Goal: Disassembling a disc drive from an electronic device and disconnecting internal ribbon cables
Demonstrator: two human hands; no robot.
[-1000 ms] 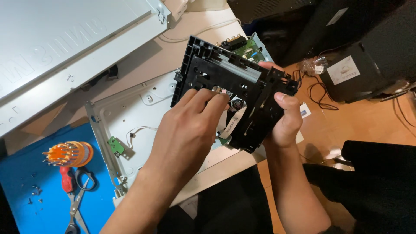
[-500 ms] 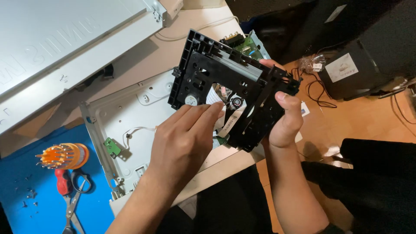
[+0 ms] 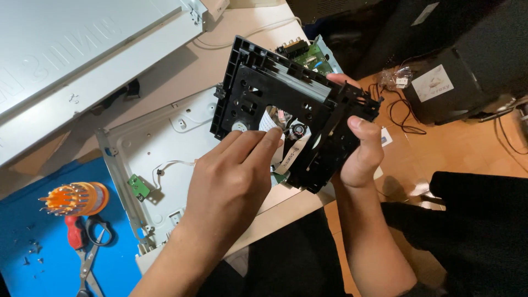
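A black plastic disc-drive frame (image 3: 264, 93) is held tilted above the desk. My right hand (image 3: 360, 146) grips its right edge, thumb on the front and fingers behind. My left hand (image 3: 234, 179) reaches to the frame's middle; its fingertips pinch a white flat ribbon cable (image 3: 286, 157) by the round spindle motor (image 3: 298, 131). Under the frame lies an opened white metal chassis (image 3: 159, 143) with a small green circuit board (image 3: 138, 187) and thin wires.
A grey metal cover (image 3: 82, 49) lies at the top left. On a blue mat (image 3: 33, 258) sit an orange bit holder (image 3: 74, 198), scissors (image 3: 88, 258) and small screws. A green circuit board (image 3: 311, 55) shows behind the frame. Black boxes (image 3: 456, 82) and cables stand at the right.
My left hand has slid down from the frame's upper middle to the ribbon cable near the spindle. The frame has tipped slightly more upright in my right hand.
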